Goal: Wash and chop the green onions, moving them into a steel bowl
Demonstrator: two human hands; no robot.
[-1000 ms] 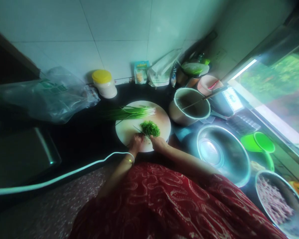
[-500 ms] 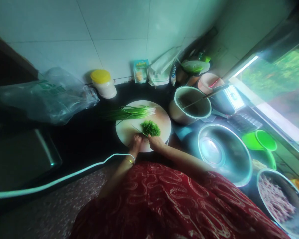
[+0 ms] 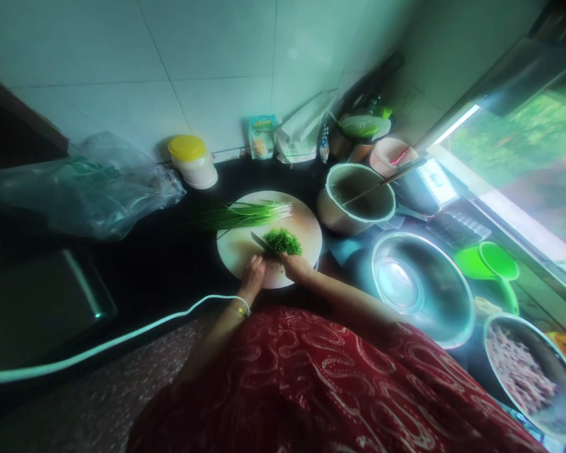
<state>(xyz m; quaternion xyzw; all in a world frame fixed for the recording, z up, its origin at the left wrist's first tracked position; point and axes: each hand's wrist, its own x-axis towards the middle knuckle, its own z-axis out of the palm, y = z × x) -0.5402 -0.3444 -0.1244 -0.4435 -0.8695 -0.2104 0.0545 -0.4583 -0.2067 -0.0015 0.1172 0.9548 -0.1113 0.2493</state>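
My right hand (image 3: pixel 296 267) is closed around the handle of a kitchen knife (image 3: pixel 263 243). The blade points away to the left, tilted so its dark flat side shows, along the near left edge of a heap of finely chopped green herbs (image 3: pixel 283 240). The heap lies on a round, pale cutting board (image 3: pixel 233 255). At the board's near left edge, my left hand (image 3: pixel 253 273) rests with its fingers stretched forward, holding nothing that I can see. Behind the heap lies a bunch of uncut spring onions (image 3: pixel 249 214), white ends to the right, green tops past the left rim.
To the right stand a pot (image 3: pixel 337 211) with a long handle in it, a large metal bowl (image 3: pixel 424 327), a green cup (image 3: pixel 497 261) and a bowl of pinkish pieces (image 3: pixel 521 371). A yellow-lidded jar (image 3: pixel 192 162) and plastic bag (image 3: pixel 104 189) are left. A white cable (image 3: pixel 136 330) reaches my left wrist.
The knife blade has tilted, showing more of its flat side beside the chopped herbs. My left hand has drawn slightly away from the blade. The whole view has shifted a little.
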